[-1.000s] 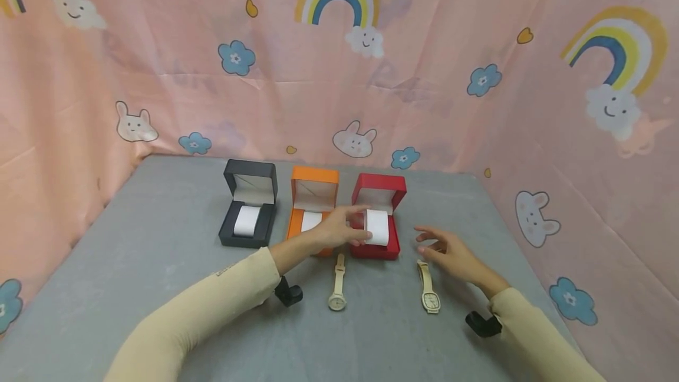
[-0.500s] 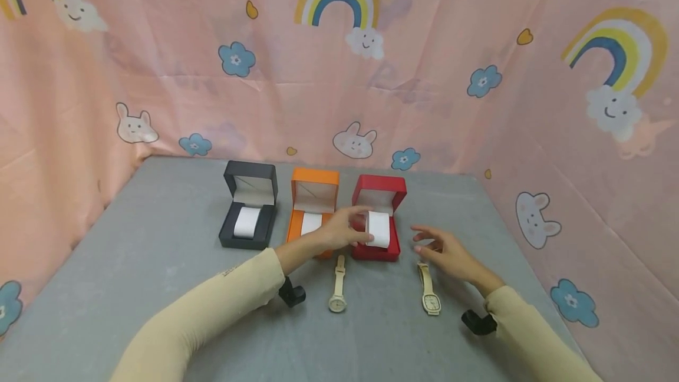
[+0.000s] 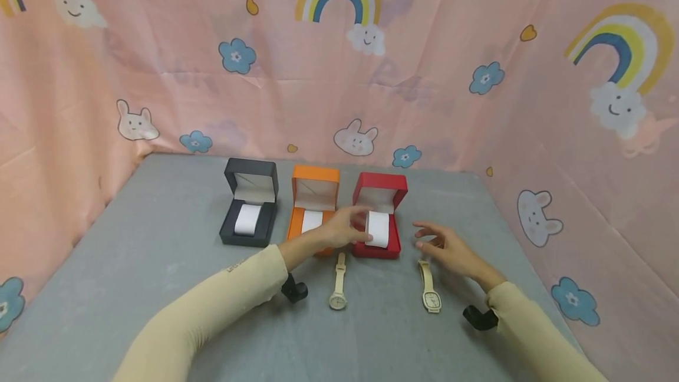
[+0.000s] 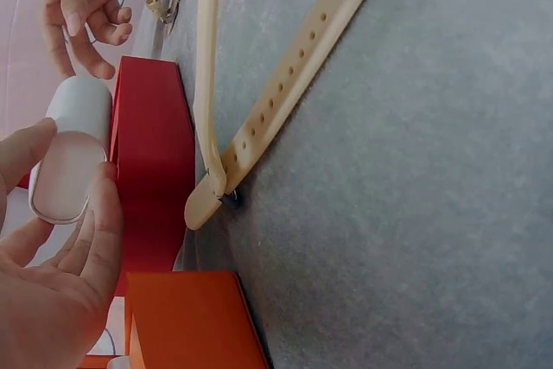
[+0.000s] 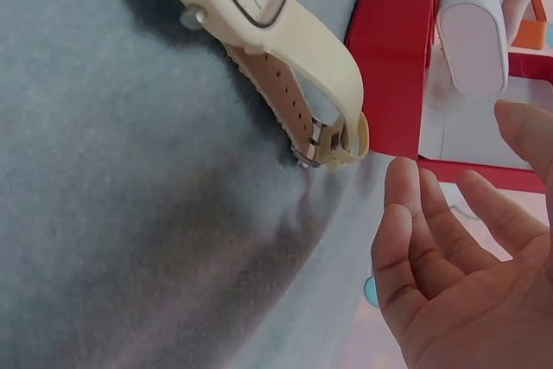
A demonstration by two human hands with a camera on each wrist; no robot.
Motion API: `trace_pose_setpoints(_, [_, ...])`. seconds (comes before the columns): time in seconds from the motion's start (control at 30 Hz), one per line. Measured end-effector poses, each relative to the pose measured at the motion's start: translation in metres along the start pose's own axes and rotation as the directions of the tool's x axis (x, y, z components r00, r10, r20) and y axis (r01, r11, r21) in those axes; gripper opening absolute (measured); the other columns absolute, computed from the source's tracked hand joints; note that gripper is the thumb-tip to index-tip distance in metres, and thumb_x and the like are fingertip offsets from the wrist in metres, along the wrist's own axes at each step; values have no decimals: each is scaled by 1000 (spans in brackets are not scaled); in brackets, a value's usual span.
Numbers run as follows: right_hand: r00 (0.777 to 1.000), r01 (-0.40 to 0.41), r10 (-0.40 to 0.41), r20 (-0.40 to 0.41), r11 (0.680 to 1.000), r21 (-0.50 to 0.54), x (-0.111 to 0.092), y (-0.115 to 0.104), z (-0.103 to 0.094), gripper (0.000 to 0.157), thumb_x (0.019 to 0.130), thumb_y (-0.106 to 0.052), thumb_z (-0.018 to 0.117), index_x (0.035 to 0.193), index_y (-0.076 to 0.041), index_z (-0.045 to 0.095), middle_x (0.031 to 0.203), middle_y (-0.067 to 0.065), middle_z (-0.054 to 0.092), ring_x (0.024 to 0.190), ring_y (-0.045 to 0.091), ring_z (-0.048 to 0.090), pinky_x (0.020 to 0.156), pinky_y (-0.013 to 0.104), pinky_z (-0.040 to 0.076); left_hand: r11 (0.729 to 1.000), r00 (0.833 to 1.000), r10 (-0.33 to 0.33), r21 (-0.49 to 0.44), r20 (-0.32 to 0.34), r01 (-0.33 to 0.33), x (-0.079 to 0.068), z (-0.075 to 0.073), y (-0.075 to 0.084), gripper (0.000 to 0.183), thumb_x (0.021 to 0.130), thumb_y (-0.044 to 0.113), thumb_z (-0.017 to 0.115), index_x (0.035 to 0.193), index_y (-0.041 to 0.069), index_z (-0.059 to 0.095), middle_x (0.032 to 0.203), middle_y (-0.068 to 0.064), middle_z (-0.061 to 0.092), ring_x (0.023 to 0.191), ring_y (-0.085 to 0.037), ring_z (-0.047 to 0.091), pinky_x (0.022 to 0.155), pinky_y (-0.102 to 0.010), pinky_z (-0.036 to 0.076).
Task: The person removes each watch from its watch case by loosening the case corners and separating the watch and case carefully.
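Note:
My left hand (image 3: pixel 342 229) pinches a white watch cushion (image 3: pixel 378 230) between thumb and fingers. It tilts over the base of the open red watch box (image 3: pixel 394 250); the left wrist view shows the flat end of the cushion (image 4: pixel 69 174) between the fingertips. To the right of that box, my right hand (image 3: pixel 451 252) hovers with loosely bent fingers and holds nothing. Just below it lies a cream watch with a squarish dial (image 3: pixel 432 301). Another cream watch, round-faced (image 3: pixel 338 300), lies in front of the boxes, to the right of my left forearm.
An open orange watch box (image 3: pixel 315 178) stands left of the red one, partly hidden by my left hand. Farther left is an open black watch box (image 3: pixel 250 178). Both have white cushions inside. Patterned pink cloth (image 3: pixel 297 105) hangs around the grey table (image 3: pixel 159 240).
My left forearm has shifted slightly right while the hand keeps hold of the cushion at the red box. The right hand, boxes and watches stay almost where they were.

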State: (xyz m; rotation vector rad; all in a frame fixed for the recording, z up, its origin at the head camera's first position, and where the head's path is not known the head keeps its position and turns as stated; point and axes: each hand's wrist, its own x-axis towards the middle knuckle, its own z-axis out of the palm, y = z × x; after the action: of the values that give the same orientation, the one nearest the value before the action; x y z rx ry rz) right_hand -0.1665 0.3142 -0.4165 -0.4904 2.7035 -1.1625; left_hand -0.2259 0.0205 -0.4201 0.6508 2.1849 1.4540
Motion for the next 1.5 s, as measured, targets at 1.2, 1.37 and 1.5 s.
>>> trace_pose_setpoints(1.2, [996,-88,88,-4,994,-59,4,8,-8,53,100,-15,64,147,0,47,131,26,63,103,30,67,87,41,57,1000,1000,-14,25,9,14,9,5,0,67,90,14,76,151,15,48,138,-16,61,113,-25,61,85,-33,59])
trace_pose_setpoints(1.37, [997,-79,79,2,996,-43,6,4,-6,52,100,-18,64,147,-1,48,131,25,64,102,28,67,84,32,55,998,1000,6,58,8,-6,8,6,-2,67,90,13,77,151,14,48,136,-16,62,112,-26,61,85,-33,59])
trace_pose_setpoints(1.5, [999,-42,42,9,999,-32,7,5,-7,52,100,-18,63,147,0,47,132,26,63,104,29,67,83,30,54,999,1000,3,45,0,-3,10,7,0,67,89,12,78,150,14,49,135,-16,62,111,-25,62,85,-33,59])
